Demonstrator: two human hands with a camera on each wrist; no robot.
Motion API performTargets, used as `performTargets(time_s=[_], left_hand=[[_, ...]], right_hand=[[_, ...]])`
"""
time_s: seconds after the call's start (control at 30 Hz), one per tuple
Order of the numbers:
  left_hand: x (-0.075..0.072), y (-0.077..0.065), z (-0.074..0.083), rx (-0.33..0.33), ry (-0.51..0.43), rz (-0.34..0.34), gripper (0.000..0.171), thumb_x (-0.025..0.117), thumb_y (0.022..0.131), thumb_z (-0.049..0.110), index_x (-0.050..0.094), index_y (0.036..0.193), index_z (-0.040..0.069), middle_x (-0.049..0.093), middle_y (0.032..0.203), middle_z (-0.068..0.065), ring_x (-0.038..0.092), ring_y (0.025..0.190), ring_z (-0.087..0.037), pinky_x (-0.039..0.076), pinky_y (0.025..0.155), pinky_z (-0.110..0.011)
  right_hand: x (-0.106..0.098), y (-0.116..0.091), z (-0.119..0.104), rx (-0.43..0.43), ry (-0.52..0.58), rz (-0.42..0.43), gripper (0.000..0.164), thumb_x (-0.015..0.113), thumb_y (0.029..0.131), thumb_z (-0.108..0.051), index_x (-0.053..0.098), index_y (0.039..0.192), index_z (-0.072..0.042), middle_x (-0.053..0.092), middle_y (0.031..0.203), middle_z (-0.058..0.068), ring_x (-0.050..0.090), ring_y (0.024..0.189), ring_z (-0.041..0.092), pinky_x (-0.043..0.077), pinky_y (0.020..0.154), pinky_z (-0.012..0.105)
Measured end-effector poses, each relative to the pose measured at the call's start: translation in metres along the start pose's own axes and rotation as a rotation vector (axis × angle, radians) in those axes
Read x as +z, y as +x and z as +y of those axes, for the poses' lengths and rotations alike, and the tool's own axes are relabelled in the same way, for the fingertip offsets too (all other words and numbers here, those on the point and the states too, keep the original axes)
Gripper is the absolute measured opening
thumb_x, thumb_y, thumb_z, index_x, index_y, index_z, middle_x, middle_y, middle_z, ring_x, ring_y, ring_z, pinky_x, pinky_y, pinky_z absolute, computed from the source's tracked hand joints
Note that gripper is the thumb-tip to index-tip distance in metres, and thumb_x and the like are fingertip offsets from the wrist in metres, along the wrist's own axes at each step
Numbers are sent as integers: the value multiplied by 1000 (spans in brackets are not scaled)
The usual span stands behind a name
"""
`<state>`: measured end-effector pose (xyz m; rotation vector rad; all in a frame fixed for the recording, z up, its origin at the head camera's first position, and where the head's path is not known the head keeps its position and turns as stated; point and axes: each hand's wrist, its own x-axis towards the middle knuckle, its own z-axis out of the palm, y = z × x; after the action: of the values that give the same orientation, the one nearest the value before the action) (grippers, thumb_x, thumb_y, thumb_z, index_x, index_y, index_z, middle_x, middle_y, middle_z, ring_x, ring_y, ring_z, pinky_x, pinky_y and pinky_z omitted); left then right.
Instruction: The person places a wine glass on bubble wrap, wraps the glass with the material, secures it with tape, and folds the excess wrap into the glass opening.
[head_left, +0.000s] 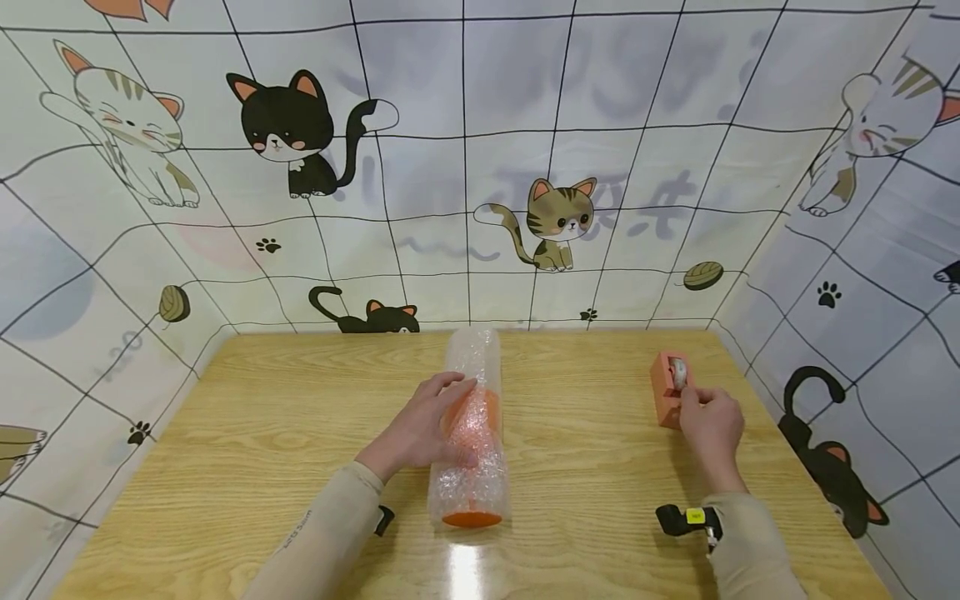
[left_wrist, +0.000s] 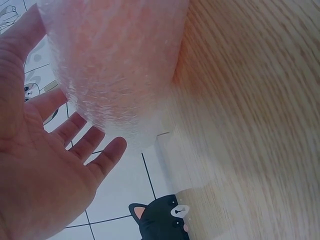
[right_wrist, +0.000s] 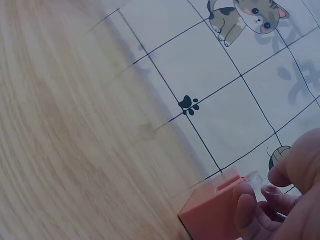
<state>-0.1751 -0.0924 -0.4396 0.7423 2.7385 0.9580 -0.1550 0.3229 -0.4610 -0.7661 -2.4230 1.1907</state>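
Rising beyond and to either side of a long orange cylinder in clear bubble wrap point(head_left: 471, 492), a white grid-patterned cloth point(head_left: 420, 183) printed with cartoon cats point(head_left: 288, 125) surrounds the pale wood-grain counter point(head_left: 570, 467) on which that cylinder lies lengthwise, its wrap running on past the orange to near the far edge. To the cylinder's left, a beige sleeve point(head_left: 322, 533) comes in with a black wrist device point(head_left: 385, 521) beside it; to its right, another sleeve point(head_left: 753, 542) bears a similar device with a small yellow label point(head_left: 695, 516). Also right of the cylinder and well apart from it stands a salmon-pink, block-shaped tape dispenser point(head_left: 663, 404), holding a small clear tape roll point(head_left: 678, 373). The left hand point(head_left: 420, 425) lies across the cylinder from its left side and hides part of the orange middle; the right hand point(head_left: 714, 421) covers some of the dispenser's side facing away from the cylinder. The cylinder sits directly against the left fingers, which are loosely extended and spread, resting on the wrap rather than clenched round it. The right fingers are bent at the dispenser, tips touching it just beside the tape roll; whether they pinch any tape, I cannot tell.
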Motion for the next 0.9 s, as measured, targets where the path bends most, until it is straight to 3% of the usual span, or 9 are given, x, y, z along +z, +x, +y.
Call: performTargets(time_s=[0.1,0.23,0.33,0.47,0.57,0.73,0.83,0.9], left_hand=[[0,0,0,-1,3,-3,109,98,68,37,41,160,22,32,164,-3,30,151,-31,38,116,-56],[0,1,0,0,12,-2,109,98,68,38,41,160,22,32,164,-3,30,150,-31,38,116,-56],[1,1,1,1,15,0,109,98,68,38,41,160,21,33,164,-4,31,150,-32,39,116,-56],[0,1,2,-4,12,-2,109,98,68,38,42,159,21,33,163,-4,30,150,-32,39,116,-56],[0,1,3,-6,11,-3,109,98,68,38,42,159,21,33,163,-4,30,150,-32,38,116,-56],[0,1,3,-5,9,-7,109,98,69,38,41,160,21,32,164,-4,29,151,-32,38,116,-57],[0,1,3,-2,13,-8,109,97,69,38,40,160,21,31,164,-4,29,151,-32,38,116,-57],[1,1,2,1,18,-10,109,97,69,38,40,160,21,31,164,-4,29,151,-32,38,117,-56]], right_hand=[[1,2,2,95,85,-32,46,48,108,-27,60,125,14,69,85,20,65,63,11,52,52,24],[3,2,4,153,183,-38,47,49,109,-28,58,127,15,65,76,6,60,54,0,56,52,22],[5,0,6,163,215,-21,48,51,108,-28,59,126,16,67,87,12,61,54,-1,56,54,22],[5,-3,6,176,216,0,50,49,108,-29,61,127,16,61,123,27,64,90,13,48,54,16],[4,-7,5,198,263,3,47,44,107,-24,62,125,15,60,132,26,60,102,19,46,56,15],[2,-12,6,262,369,24,37,39,106,-23,61,113,7,61,123,18,60,77,0,49,62,15],[1,-15,7,274,413,43,35,40,106,-22,60,109,7,57,124,15,57,79,-3,45,64,12],[1,-15,7,275,482,31,34,41,106,-19,60,112,8,63,116,14,65,75,-3,51,67,11]])
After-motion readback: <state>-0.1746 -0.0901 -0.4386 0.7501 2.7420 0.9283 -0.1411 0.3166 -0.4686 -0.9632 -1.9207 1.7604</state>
